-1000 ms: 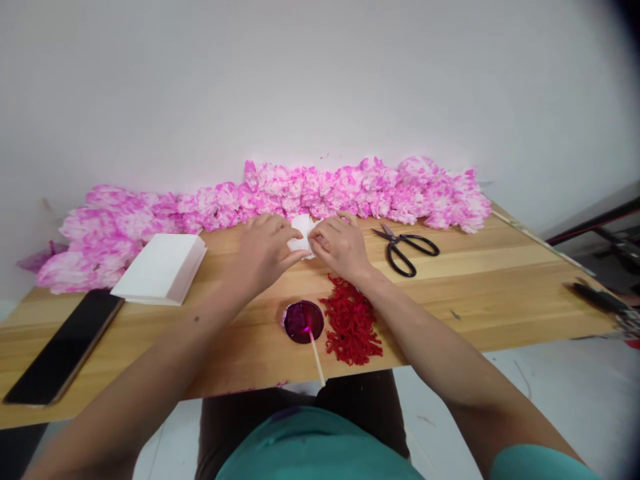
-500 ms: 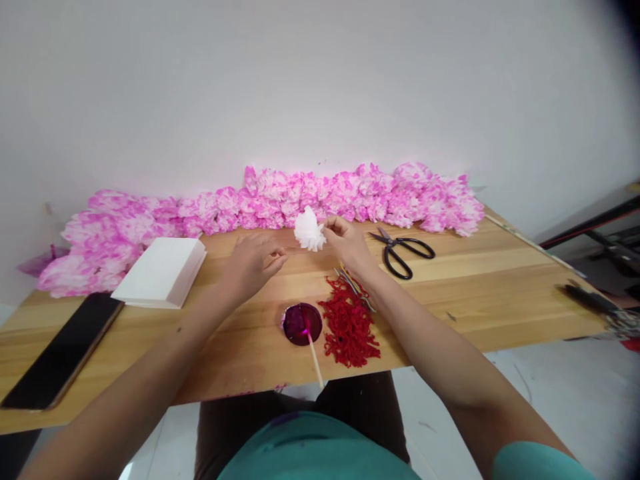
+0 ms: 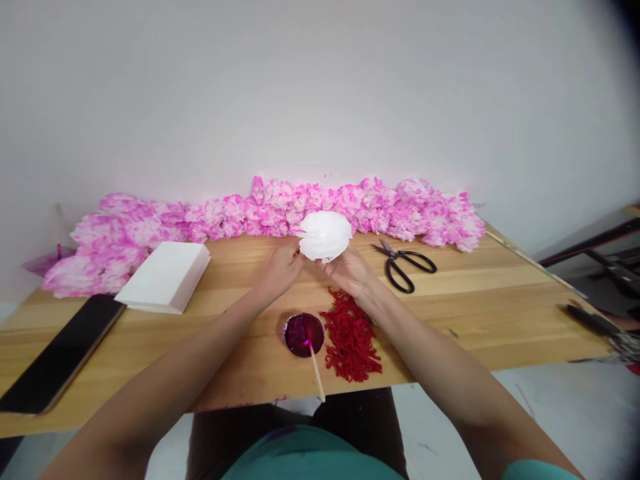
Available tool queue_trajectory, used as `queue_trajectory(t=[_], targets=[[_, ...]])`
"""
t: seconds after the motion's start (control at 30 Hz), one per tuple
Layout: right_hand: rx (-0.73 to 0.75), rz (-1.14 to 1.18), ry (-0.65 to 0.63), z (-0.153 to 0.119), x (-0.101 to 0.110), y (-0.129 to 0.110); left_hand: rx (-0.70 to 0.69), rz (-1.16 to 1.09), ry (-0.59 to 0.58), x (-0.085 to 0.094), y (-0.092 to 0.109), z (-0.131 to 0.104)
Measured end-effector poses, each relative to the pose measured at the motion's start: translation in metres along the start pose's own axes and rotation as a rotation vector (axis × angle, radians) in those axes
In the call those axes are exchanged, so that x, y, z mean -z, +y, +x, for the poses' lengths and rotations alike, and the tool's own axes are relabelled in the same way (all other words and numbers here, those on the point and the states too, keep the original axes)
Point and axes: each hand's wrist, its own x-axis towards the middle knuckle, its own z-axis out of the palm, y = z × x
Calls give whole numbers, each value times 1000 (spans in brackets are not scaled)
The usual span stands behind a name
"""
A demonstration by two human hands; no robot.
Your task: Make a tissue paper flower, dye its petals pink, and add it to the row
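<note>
A white paper flower (image 3: 326, 235) is held up over the middle of the table, its round layered face turned toward me. My right hand (image 3: 349, 270) grips it from below, fingers partly hidden behind the petals. At its left edge, my left hand (image 3: 286, 265) has its fingers closed on the petals' rim. Nearer to me sits a small dish of dark magenta dye (image 3: 299, 335), with a thin wooden stick (image 3: 317, 373) leaning out of it. Beside the dish lies a heap of red yarn pieces (image 3: 351, 340), close under my right wrist.
Pink-and-white paper flowers (image 3: 225, 217) line the back of the table (image 3: 480, 320) against the wall. Black-handled scissors (image 3: 403, 263) lie open at right. To the left are a stack of white paper (image 3: 165, 273) and a black phone (image 3: 60, 357). Another dark-handled tool (image 3: 593, 320) rests at the right edge.
The flower has turned to show its wide round face and appears larger. My left hand has moved right, from apart with loose fingers to touching the flower. My right hand has shifted beneath it.
</note>
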Motion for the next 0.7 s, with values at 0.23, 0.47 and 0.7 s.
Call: queue_trajectory(t=[0.23,0.47,0.7], targets=[[-19,36,75,-2,-3,4,-56,-117,-11,-9,0,-4],[-41,-16,81,-4,-5,13,79,-458,100,-14,-2,-4],[-77,-13,60,-4,-3,21,177,-640,182,-13,-4,-10]])
